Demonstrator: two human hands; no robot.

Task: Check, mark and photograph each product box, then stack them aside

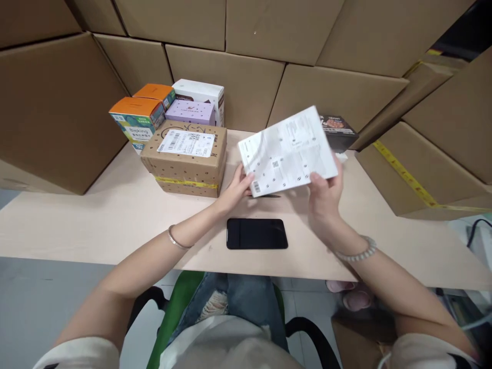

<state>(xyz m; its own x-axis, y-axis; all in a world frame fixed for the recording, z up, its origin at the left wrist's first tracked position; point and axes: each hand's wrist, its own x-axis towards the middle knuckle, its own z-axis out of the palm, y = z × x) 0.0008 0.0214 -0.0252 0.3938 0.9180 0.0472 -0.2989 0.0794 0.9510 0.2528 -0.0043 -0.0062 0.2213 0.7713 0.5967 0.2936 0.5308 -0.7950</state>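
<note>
A flat white box (288, 148) printed with small text, dark dots, a QR code and a barcode is held tilted above the table. Its lower left corner is pinched by my left hand (241, 185), whose fingers are partly behind it. At the lower right, my right hand (326, 192) grips the edge, thumb on the printed face. Beneath my hands a black phone (257, 233) lies flat near the table's front edge. The tip of a thin dark object (273, 196) shows under the white box; its kind is hidden.
A taped brown carton (188, 166) with a shipping label stands left on the table (115, 215). Behind it are orange-topped boxes (136, 106), a lilac box (191, 111) and a white box (203, 89). A dark box (338, 133) stands right. Large cartons (230, 82) wall the back and sides.
</note>
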